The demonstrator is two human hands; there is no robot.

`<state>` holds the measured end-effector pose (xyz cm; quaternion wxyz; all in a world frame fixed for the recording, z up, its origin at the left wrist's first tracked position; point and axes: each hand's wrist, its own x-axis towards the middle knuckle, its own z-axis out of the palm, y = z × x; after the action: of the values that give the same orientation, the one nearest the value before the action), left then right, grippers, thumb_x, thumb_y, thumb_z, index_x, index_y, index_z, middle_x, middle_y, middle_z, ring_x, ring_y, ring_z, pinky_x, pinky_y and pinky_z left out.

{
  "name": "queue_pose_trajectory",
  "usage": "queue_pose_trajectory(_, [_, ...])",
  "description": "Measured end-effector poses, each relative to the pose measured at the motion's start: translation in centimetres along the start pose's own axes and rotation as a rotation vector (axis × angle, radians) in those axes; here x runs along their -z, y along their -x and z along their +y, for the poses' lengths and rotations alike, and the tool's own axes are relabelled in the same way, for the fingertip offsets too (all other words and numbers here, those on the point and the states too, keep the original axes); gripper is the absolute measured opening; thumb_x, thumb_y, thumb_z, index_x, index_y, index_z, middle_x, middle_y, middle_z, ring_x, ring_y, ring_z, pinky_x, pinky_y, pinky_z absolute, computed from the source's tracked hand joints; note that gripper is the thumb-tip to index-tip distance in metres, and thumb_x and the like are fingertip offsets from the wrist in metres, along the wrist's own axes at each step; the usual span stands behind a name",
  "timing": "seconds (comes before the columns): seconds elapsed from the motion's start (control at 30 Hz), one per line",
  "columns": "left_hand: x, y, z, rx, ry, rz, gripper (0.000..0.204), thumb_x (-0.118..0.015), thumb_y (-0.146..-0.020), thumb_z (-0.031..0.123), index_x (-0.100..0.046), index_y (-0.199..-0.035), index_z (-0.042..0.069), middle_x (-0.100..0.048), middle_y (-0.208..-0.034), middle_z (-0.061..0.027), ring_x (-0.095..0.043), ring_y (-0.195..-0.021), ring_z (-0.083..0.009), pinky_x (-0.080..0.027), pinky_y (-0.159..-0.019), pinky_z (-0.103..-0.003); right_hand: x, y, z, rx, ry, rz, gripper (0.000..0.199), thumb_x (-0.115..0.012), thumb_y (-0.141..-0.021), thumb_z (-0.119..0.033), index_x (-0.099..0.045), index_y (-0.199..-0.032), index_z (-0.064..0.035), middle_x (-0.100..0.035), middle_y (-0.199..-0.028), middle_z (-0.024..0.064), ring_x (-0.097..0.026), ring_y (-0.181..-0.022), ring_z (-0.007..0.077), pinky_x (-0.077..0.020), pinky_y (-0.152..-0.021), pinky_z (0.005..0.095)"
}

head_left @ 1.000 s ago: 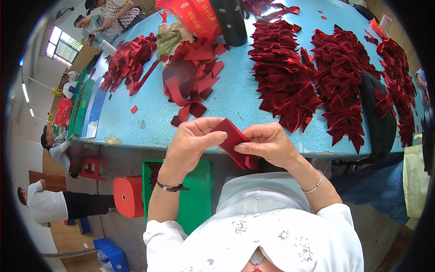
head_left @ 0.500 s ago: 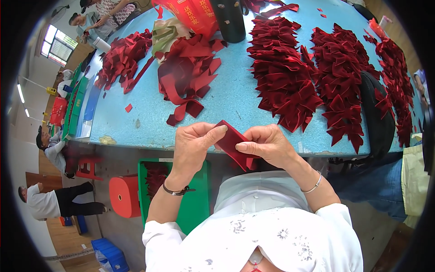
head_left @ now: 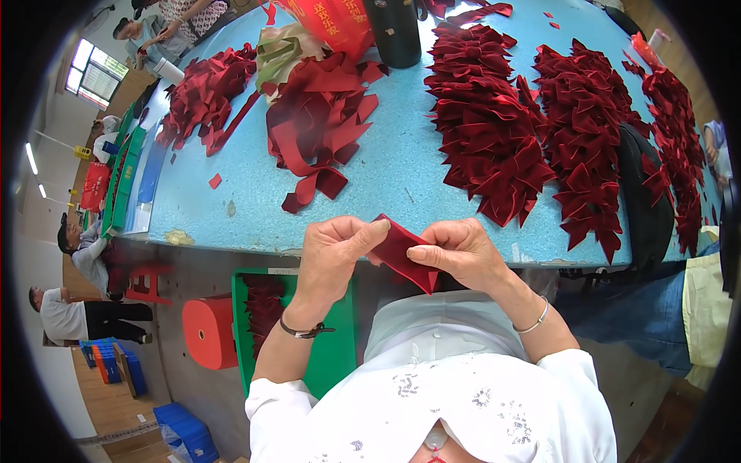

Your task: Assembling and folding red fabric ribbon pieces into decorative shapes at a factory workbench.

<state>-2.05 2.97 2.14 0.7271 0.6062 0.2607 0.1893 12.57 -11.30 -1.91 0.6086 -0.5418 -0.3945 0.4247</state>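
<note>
Between my two hands, just off the table's front edge, is a folded dark red ribbon (head_left: 401,251). My left hand (head_left: 340,251) pinches its upper left end between thumb and fingers. With thumb on top, my right hand (head_left: 460,253) grips the other end; the fingers beneath are partly hidden. Beyond my left hand lies a loose pile of cut red ribbon strips (head_left: 316,127) on the blue table (head_left: 401,154). Long rows of finished-looking dark red bows (head_left: 494,147) lie beyond my right hand.
A black bottle (head_left: 392,32) and a red bag (head_left: 328,23) stand at the back. A black bag (head_left: 642,201) hangs over the edge at right. Below the table are a green crate (head_left: 328,347) and a red stool (head_left: 208,332). Other people (head_left: 85,247) are at left.
The ribbon between my hands has turned a little, its flat face showing more. My hands stay pinched on it and have shifted slightly. A person at far left has moved.
</note>
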Motion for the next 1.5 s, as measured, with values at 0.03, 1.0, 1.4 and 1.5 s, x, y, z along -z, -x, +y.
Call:
queue_pose_trajectory(0.03, [0.2, 0.0, 0.2, 0.038, 0.013, -0.056, 0.015, -0.069, -0.082, 0.012, -0.069, -0.080, -0.003, -0.067, -0.072, -0.0060, -0.059, -0.061, -0.0093, -0.048, -0.057, -0.022, 0.0, 0.1, 0.0, 0.001, -0.003, -0.003, 0.022, -0.070, -0.082, -0.022, -0.069, -0.075, -0.0019, -0.054, -0.055, -0.0033, -0.043, -0.052, 0.0030, -0.0325, -0.045, 0.0223])
queue_pose_trajectory(1.0, [2.5, 2.3, 1.0, 0.188, 0.031, -0.188, 0.021, -0.064, -0.084, 0.015, -0.066, -0.088, -0.006, -0.065, -0.076, -0.0079, -0.062, -0.064, -0.0130, -0.051, -0.059, -0.025, -0.2, 1.1, 0.5, -0.248, -0.618, -0.300, 0.025, -0.062, -0.080, -0.007, -0.059, -0.097, 0.0116, -0.064, -0.080, 0.0191, -0.064, -0.064, 0.0277, -0.0536, -0.056, 0.0370])
queue_pose_trajectory(1.4, [1.0, 3.3, -1.5, 0.067, 0.212, -0.211, 0.016, -0.065, -0.084, 0.013, -0.068, -0.085, -0.003, -0.066, -0.073, -0.0086, -0.062, -0.058, -0.0127, -0.051, -0.055, -0.024, -1.1, 1.1, 1.5, -0.171, -0.325, -0.067, 0.022, -0.066, -0.081, -0.013, -0.055, -0.068, -0.0004, -0.056, -0.056, 0.0050, -0.043, -0.036, 0.0099, -0.0326, -0.033, 0.0252])
queue_pose_trajectory(1.5, [0.9, 2.9, -0.5, 0.071, 0.201, -0.279, 0.016, -0.066, -0.084, 0.013, -0.068, -0.085, -0.003, -0.066, -0.073, -0.0077, -0.061, -0.058, -0.0123, -0.051, -0.056, -0.024, -1.6, 1.4, 1.2, -0.104, -0.201, 0.023, 0.028, -0.062, -0.085, -0.015, -0.053, -0.061, -0.0038, -0.053, -0.053, 0.0022, -0.039, -0.035, 0.0088, -0.0283, -0.032, 0.0253])
